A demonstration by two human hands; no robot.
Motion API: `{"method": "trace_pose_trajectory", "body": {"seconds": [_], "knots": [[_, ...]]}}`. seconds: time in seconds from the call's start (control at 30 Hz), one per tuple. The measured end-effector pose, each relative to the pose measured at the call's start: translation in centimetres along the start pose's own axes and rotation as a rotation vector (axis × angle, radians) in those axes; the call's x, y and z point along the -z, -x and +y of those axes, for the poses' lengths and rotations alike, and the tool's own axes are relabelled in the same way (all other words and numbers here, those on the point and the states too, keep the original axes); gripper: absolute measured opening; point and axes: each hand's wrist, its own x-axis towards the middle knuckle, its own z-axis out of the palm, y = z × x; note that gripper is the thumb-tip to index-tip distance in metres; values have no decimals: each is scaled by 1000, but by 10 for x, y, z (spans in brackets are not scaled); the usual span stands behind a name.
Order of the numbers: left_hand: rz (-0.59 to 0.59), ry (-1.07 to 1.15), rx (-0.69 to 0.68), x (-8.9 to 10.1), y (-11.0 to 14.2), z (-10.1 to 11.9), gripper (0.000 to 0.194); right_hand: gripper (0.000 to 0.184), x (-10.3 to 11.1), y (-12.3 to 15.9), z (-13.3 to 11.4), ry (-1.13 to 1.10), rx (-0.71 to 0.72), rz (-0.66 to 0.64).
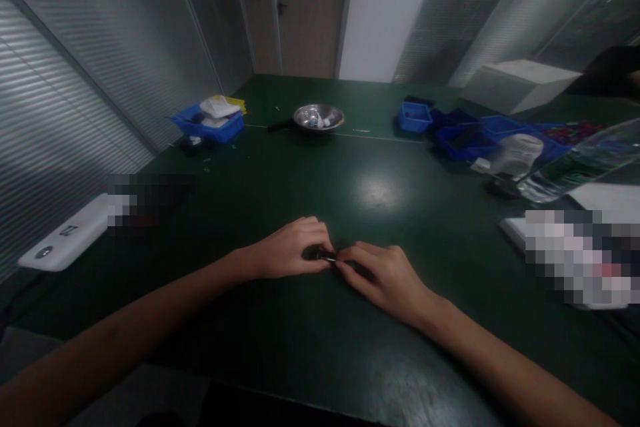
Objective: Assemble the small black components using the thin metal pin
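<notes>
Dark green table (280,180) fills frame; blinds (40,33) upper left, door (315,13) top centre. White device (75,237) at left edge: dark mark on it, not legible. Left hand (293,247), centre, fingers curled round seemingly dark end of slim item (327,257). Item sits between hands, right of left palm, long axis roughly across frame; left hand nearer, covering more. Right hand (393,273), just right of centre, thumb and finger pinched at item's silver end, fingertips nearly touching left's. Transparent bottle (585,163), right edge: green label, writing too blurred to read.
</notes>
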Motion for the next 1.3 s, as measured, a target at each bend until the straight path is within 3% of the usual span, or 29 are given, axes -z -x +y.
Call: {"method": "trace_pose_trajectory", "body": {"seconds": [0.43,0.7,0.97,1.3], "knots": [[11,-69,-35,-1,0,3,13,20,-1,1,0,10,-6,29],[-20,-86,-46,2,0,6,27,20,-1,3,3,-27,-42,61],[16,-45,-1,-1,1,3,15,16,-2,2,-1,36,-74,75],[28,-85,-26,-3,0,1,16,19,-3,3,-4,151,-17,69]]}}
